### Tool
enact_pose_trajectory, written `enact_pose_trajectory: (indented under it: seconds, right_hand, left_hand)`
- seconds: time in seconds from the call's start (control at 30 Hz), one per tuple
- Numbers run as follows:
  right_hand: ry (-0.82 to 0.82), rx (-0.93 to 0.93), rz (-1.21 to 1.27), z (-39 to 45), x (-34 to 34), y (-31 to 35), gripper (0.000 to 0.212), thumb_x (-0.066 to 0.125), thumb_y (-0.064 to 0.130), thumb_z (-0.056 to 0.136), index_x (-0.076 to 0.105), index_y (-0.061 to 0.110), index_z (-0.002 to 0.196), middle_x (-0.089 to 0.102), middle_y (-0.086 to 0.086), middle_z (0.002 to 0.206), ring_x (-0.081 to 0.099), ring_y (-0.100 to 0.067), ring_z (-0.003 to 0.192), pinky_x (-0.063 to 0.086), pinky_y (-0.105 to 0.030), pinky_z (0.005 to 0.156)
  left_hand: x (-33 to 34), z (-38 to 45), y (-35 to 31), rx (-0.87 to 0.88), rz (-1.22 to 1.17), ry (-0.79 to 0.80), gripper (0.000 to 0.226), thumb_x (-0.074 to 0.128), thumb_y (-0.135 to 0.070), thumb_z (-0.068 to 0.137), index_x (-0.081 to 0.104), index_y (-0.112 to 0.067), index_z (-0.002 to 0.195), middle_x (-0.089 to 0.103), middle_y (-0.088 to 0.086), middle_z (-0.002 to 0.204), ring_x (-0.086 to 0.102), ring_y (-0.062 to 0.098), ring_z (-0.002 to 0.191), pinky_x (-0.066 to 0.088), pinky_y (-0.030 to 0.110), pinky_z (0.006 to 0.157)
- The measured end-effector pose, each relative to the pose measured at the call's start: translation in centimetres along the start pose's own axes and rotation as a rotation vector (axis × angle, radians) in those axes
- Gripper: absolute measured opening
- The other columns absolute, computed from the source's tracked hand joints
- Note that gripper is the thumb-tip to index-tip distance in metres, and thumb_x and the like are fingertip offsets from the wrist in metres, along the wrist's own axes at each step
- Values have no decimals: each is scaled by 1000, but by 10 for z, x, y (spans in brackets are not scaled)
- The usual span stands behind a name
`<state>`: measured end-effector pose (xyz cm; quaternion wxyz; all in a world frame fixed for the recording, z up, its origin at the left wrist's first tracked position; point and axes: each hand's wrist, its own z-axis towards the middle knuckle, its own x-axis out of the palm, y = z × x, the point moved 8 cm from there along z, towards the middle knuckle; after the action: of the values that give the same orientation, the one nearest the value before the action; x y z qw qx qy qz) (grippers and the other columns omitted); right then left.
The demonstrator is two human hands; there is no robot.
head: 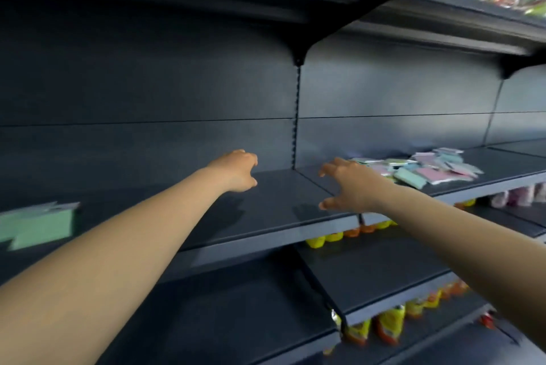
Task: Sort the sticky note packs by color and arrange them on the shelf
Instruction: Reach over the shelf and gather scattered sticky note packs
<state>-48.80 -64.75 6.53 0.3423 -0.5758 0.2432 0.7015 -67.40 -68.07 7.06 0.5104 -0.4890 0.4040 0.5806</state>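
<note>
The fingers of the right hand are spread wide and hold nothing. This hand floats over the dark shelf, just beside the messy pile of sticky note packs, which is pink, blue and green. The left hand is empty too, with fingers loosely curled over a bare part of the shelf. Far to the left lie some green packs, already set apart. The packs look small, flat and light, probably in slippery clear wrap. It seems best to pinch one by its edges, thumb under and fingers on top.
</note>
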Motion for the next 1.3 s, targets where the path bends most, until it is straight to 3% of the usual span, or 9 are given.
enact_pose_trajectory:
  seconds: [0.23, 0.4, 0.77, 1.03, 1.1, 1.23, 1.3]
  right_hand:
    - [-41, 152, 29, -49, 2, -157, 68, 67, 47, 79, 41, 21, 136, 43, -7, 138, 42, -27, 127, 36, -34, 102]
    - [-41, 221, 38, -58, 13, -261, 68, 65, 45, 82, 38, 21, 139, 40, -5, 141, 41, -27, 127, 36, -35, 101]
    - [4, 318, -5, 2, 46, -526, 66, 65, 45, 81, 40, 22, 138, 41, -4, 141, 42, -27, 128, 38, -37, 103]
    - [-21, 311, 60, 43, 65, -679, 62, 65, 41, 81, 45, 21, 136, 42, -2, 140, 45, -25, 125, 38, -34, 102]
    - [-29, 276, 59, 55, 74, -712, 58, 64, 38, 84, 45, 20, 136, 42, -2, 140, 45, -23, 124, 36, -30, 99]
    - [22, 188, 68, 85, 107, -781, 55, 62, 35, 87, 43, 22, 137, 42, 0, 139, 43, -21, 125, 32, -25, 95]
    - [56, 139, 100, 111, 125, -818, 56, 63, 37, 86, 43, 22, 136, 41, 1, 141, 42, -21, 127, 32, -25, 99]
  left_hand:
    - [20, 66, -176, 172, 26, 33, 38, 53, -29, 91, 48, -15, 126, 46, 5, 127, 51, 25, 111, 42, 32, 78]
    - [42, 130, -278, 272, 11, 32, 35, 55, -27, 88, 52, -15, 121, 50, 6, 118, 53, 24, 104, 47, 35, 83]
    - [95, 332, -469, 333, -128, 83, 40, 54, -22, 89, 49, -12, 127, 47, 6, 128, 48, 25, 116, 41, 30, 88]
    - [138, 441, -577, 372, -216, 211, 63, 69, -40, 81, 46, -17, 135, 49, 5, 135, 51, 21, 116, 40, 28, 92]
    - [157, 463, -596, 355, -172, 275, 74, 72, -43, 77, 40, -18, 139, 43, 3, 141, 54, 21, 112, 42, 26, 86]
    - [196, 501, -620, 303, -71, 470, 81, 75, -41, 75, 35, -19, 143, 39, -3, 144, 57, 13, 79, 46, 20, 54]
    - [213, 520, -622, 259, -43, 567, 71, 77, -41, 72, 46, -26, 134, 48, -7, 136, 59, 15, 88, 54, 29, 61]
